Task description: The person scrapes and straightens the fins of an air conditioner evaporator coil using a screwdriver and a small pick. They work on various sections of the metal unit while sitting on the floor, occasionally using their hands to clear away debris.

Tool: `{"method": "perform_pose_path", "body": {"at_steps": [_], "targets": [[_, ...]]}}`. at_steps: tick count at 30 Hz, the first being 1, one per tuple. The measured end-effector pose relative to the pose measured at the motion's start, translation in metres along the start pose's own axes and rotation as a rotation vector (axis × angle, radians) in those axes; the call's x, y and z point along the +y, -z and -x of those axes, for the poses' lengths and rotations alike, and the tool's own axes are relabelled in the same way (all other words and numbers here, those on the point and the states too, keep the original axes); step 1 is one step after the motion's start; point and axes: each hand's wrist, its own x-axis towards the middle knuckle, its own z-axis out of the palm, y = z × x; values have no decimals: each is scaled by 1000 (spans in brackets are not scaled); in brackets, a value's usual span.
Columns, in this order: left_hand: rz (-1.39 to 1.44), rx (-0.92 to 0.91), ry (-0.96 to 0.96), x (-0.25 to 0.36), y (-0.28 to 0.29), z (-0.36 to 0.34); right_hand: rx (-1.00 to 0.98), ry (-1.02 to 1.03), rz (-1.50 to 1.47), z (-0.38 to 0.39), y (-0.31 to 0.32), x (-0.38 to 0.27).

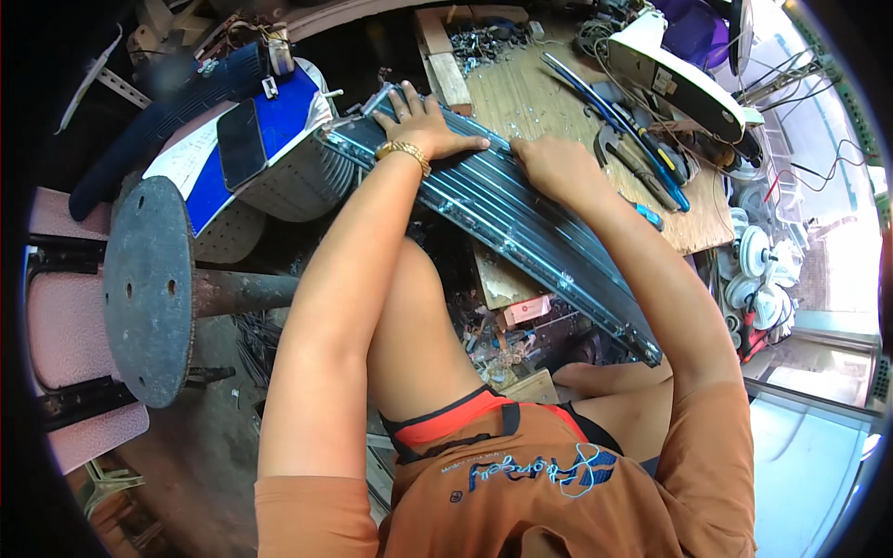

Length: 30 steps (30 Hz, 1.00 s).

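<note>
1. Through the head camera, my only view, I have a long ribbed panel [510, 212], dark and glossy, slanting from upper left to lower right. It lies partly over the edge of a wooden work board [702, 223], its lower end near my right forearm.
2. My left hand [416, 128] is spread flat on the panel near its upper-left end, thumb stretched out to the right, pressing rather than gripping. A gold-coloured bracelet [405, 154] circles that wrist.
3. My right hand [561, 173] is curled at the panel's far edge, just beside the left thumb. The fingertips are hidden from me, so I can't tell whether they pinch the edge or something small.
4. On the board to the right I see dark-handled pliers [639, 173], beside a long blue tool [621, 114]. A heap of small metal parts [491, 46] lies at the back.
5. To my left, a dark phone [241, 144] rests on a blue-and-white surface [288, 112], near a round grey stool top [149, 298].
</note>
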Motion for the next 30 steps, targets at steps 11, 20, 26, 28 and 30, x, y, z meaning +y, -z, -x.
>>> {"method": "perform_pose_path", "body": {"at_steps": [11,20,26,28,30], "targets": [[-37,96,37,-1,-11,-3,-81,28,-40,-2,-8,13],[-39,122,22,-5,-17,-6,-173,-22,-63,18,0,20],[-18,133,0,-1,-16,-7,-184,-62,-53,39,-5,32],[-20,134,6,-1,-15,-5,-130,-18,-55,44,-9,38],[-46,111,11,0,-14,-5,-134,-5,-47,53,-12,45]]}}
